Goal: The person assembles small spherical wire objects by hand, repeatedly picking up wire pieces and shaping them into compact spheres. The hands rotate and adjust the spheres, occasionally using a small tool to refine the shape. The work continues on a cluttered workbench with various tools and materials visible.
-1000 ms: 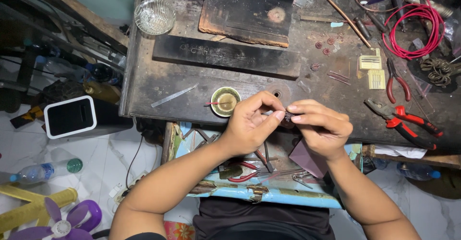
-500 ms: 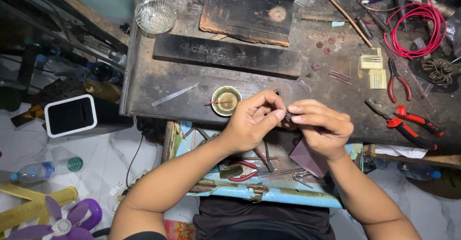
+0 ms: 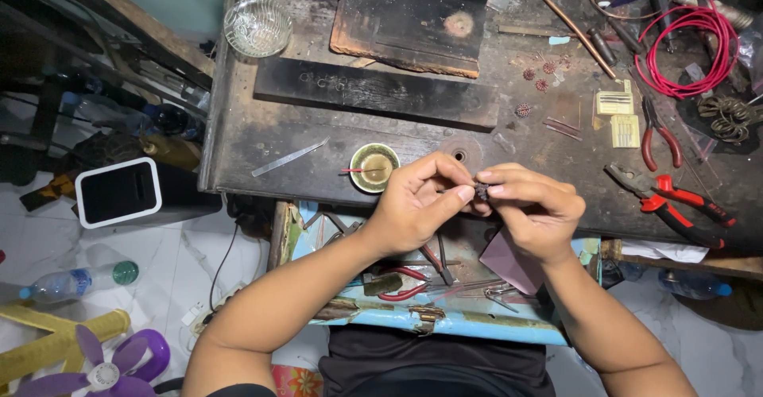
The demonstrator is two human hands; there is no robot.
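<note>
- Dark, scorched work surface (image 3: 318,139) across the upper scene, cluttered with tools; pale tiled floor (image 3: 159,262) below on the left.
- Left hand (image 3: 413,206) and right hand (image 3: 536,210) meeting at the near edge of the surface, fingertips (image 3: 463,193) pressed together around a small dark piece (image 3: 481,190).
- Small dark piece pinched between both hands, held just above the near edge of the surface; too small to make out in detail.
- Small round brass dish (image 3: 374,167) just left of the left hand, holding a thin red-tipped stick that pokes out to the left.
- Clear glass bowl (image 3: 257,27) at the far left corner of the surface; contents not discernible.
- Open light-blue drawer (image 3: 445,321) under the hands, near the body, holding red-handled pliers (image 3: 405,282) and other small metal tools.
- Red-handled pliers on the surface (image 3: 675,202) to the right of the right hand, a smaller pair (image 3: 660,131) farther back.
- Coil of red wire (image 3: 687,51) at the far right.
- Long dark block (image 3: 377,91) and a charred board (image 3: 413,15) lying far of the hands.
- Thin metal strip (image 3: 290,157) left of the brass dish.
- Plastic bottle (image 3: 79,280) with a green cap lying on the floor at left, near a purple fan (image 3: 103,365) and a white-framed box (image 3: 119,192).
</note>
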